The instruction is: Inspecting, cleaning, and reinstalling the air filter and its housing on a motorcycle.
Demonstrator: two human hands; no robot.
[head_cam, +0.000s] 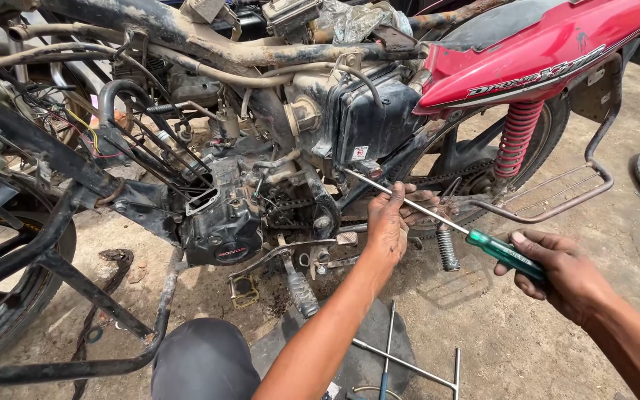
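**Long screwdriver steadied two-handed at stripped motorcycle**

Nearest, a cross-shaped wrench (409, 363) lies on the ground beside the person's knee (203, 363). The right hand (564, 272) is wrapped closed round the green handle of the screwdriver (499, 250), supplying the turn. The left hand (392, 222) is curled about the thin shaft mid-length, apparently to steady so long a blade. The tip reaches up left toward the black box (375, 118) under the frame, right of the engine (220, 230). Whether that box holds anything cannot be told. Beyond, a red shock spring (518, 137) stands beneath the red tail panel (535, 55).
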